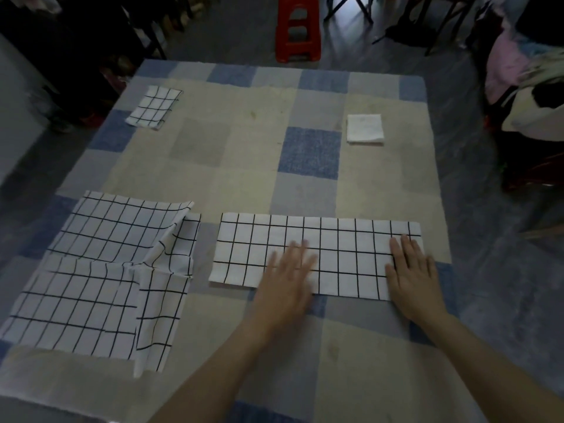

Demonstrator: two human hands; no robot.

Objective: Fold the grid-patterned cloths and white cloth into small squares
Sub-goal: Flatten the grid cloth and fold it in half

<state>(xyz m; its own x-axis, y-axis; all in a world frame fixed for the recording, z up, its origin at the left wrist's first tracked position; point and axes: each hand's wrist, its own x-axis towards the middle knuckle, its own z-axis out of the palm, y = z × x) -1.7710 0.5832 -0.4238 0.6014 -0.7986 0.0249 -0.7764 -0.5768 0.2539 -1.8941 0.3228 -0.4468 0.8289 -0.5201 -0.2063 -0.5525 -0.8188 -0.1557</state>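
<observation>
A grid-patterned cloth [335, 239], folded into a long strip, lies near the table's front right. My left hand [287, 279] rests flat on its middle, blurred, fingers apart. Flat on the strip's right end lies my right hand [412, 276]. A larger, rumpled grid cloth [100, 279] is spread at the front left with one edge folded over. At the far left sits a small folded grid cloth [154, 106]. A white cloth [365, 129], folded into a small square, lies at the far right.
The table wears a checked blue, grey and beige tablecloth [241, 166]. Behind it stands a red plastic stool [297, 29]. A pile of clothes [531, 83] is heaped at the right, and dark furniture at the far left.
</observation>
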